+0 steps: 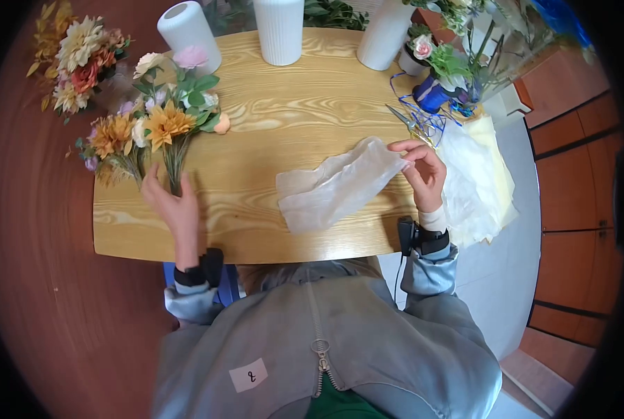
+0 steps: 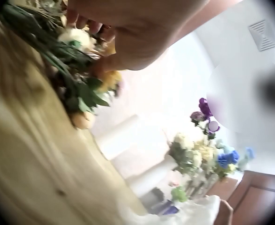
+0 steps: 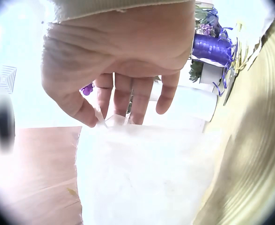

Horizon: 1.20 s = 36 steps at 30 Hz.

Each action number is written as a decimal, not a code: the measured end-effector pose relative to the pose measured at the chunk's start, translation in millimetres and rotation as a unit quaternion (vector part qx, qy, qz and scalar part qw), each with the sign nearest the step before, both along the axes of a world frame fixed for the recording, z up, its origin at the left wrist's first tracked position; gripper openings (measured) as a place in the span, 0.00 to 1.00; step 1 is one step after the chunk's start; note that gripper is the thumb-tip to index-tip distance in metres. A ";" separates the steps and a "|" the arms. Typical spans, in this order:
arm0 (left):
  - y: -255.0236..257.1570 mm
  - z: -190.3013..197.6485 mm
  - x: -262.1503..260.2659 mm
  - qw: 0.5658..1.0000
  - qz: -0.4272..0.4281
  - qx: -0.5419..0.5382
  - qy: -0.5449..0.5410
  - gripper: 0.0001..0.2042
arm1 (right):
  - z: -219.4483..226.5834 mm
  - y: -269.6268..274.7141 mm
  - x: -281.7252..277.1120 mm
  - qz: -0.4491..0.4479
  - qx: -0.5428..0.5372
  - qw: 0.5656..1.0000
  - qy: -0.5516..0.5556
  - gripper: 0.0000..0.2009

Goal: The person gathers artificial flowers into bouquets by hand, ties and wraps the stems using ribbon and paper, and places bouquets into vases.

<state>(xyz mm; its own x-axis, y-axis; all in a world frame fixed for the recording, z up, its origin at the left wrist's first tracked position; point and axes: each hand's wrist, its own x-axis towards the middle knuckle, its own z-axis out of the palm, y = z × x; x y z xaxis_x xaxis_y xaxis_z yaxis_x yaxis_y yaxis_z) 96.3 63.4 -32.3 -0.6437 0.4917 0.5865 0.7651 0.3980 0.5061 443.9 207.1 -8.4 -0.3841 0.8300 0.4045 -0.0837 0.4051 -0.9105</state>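
Note:
Between thumb and fingers, my right hand (image 1: 426, 174) pinches one end of a crumpled sheet of white tissue paper (image 1: 340, 187). The paper stretches leftward over the wooden table, and in the right wrist view it hangs broad from the fingertips. My left hand (image 1: 172, 208) is at the stems of a bunch of artificial flowers (image 1: 166, 126) on the table's left side, thumb and fingers apart. Orange, cream and lilac blooms point away from me. In the left wrist view the same hand (image 2: 137, 35) is over green stems and leaves.
White ribbed vases (image 1: 279, 31) stand along the far edge of the table (image 1: 270, 133). Scissors (image 1: 409, 124), a blue ribbon spool (image 1: 430, 94) and loose ribbon lie at the right. More white sheets (image 1: 472, 181) spread beyond the right edge. Another flower bunch (image 1: 81, 59) is at far left.

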 end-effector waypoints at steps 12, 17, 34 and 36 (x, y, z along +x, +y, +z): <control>84.8 23.2 160.9 0.563 -0.601 -0.137 -0.550 0.16 | 35.9 -15.8 7.8 0.045 0.100 0.994 -0.017 0.04; 98.2 40.3 170.9 0.544 -0.642 -0.087 -0.533 0.10 | 37.1 -20.7 28.0 -0.034 0.025 0.999 0.022 0.06; 189.1 82.8 193.4 0.666 -0.569 -0.042 -0.481 0.06 | 66.3 -21.3 110.0 -0.170 -0.175 0.965 -0.101 0.04; 205.1 79.8 215.0 0.668 -0.546 -0.075 -0.500 0.06 | 70.8 -8.7 131.3 -0.249 -0.174 0.944 -0.127 0.05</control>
<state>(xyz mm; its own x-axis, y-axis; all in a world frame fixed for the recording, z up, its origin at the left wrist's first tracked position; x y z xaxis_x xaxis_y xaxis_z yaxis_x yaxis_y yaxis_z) 311.4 268.5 47.5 0.1144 0.9931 0.0239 -0.0497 -0.0183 0.9986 575.2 198.5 62.4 0.0416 0.9989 0.0224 0.2772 0.0100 -0.9608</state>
